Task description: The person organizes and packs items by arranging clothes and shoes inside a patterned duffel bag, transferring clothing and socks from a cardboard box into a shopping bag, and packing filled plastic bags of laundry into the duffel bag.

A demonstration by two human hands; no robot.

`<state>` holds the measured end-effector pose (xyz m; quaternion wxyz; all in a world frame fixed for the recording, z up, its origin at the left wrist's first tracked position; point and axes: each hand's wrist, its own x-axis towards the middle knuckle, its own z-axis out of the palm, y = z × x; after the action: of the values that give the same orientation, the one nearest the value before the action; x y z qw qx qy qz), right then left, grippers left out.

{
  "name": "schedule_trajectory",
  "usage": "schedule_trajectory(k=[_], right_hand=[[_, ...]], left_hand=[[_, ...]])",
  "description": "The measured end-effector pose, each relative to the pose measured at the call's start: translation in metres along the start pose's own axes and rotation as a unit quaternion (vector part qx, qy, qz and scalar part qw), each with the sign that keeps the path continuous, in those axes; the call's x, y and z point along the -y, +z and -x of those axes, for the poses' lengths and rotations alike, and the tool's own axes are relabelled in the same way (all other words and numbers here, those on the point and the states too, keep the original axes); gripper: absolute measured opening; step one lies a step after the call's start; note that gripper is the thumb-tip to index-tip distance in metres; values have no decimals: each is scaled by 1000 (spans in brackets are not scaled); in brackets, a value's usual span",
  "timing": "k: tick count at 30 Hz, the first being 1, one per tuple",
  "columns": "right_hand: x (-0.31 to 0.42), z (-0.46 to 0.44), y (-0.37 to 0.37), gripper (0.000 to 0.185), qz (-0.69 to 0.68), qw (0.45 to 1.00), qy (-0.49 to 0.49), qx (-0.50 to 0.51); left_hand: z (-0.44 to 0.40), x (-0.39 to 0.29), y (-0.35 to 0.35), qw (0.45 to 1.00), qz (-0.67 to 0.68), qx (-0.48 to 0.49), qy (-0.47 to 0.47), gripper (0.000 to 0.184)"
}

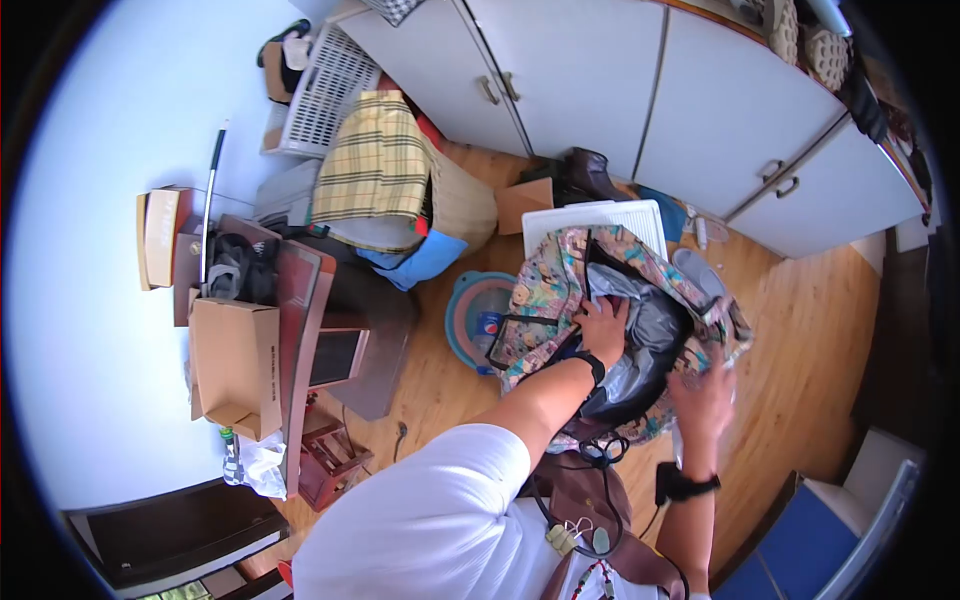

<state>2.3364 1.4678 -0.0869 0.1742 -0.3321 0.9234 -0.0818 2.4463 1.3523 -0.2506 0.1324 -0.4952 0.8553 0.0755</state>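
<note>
A floral cloth bag [545, 275] lies wide open on the floor before me, its silver-grey lining [650, 325] showing. My left hand [603, 328] reaches into the bag's mouth with its fingers spread against the lining; the fingertips are partly hidden. At the bag's near right edge is my right hand [703, 397], fingers apart and a little blurred, close to or touching the patterned cloth. A dark strap or cord [602, 450] lies at the bag's near side. What sits deeper in the bag cannot be made out.
Left of the bag stands a blue basin [459, 325] holding a Pepsi bottle [488, 325]. Behind the bag are a white ridged panel [640, 215] and grey cabinets [570, 75]. A grey slipper [698, 270] lies at right. A checked-cloth-covered pile [375, 160] and cardboard box [235, 350] stand left.
</note>
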Motion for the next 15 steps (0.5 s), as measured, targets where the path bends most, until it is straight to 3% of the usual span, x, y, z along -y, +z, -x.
schedule_trajectory(k=[1, 3, 4, 6, 7, 10, 11, 13, 15], right_hand=[[14, -3, 7, 88, 24, 998, 37, 50], [-14, -27, 65, 97, 42, 998, 44, 15], [-17, -36, 69, 101, 9, 994, 103, 44], [-54, -51, 94, 102, 1, 989, 131, 70], [-64, -54, 100, 97, 17, 985, 138, 103], [-62, -60, 86, 60, 70, 973, 130, 179], [-64, -61, 86, 60, 73, 972, 131, 181], [-56, -66, 86, 38, 81, 977, 124, 154], [-55, -64, 72, 33, 46, 984, 93, 145]], left_hand=[[1, 1, -1, 1000, -15, -3, 4, 80], [1, 7, -4, 1000, -2, -11, 14, 75], [5, 10, -20, 999, 27, 4, 27, 75], [2, 11, -14, 998, 42, 3, 43, 78], [3, 10, -20, 998, 42, 9, 50, 80], [4, 8, -23, 997, 47, 16, 51, 85], [6, 6, -21, 997, 50, 19, 50, 85], [3, 9, -20, 998, 43, 16, 53, 86], [2, 10, -19, 998, 35, 16, 49, 86]])
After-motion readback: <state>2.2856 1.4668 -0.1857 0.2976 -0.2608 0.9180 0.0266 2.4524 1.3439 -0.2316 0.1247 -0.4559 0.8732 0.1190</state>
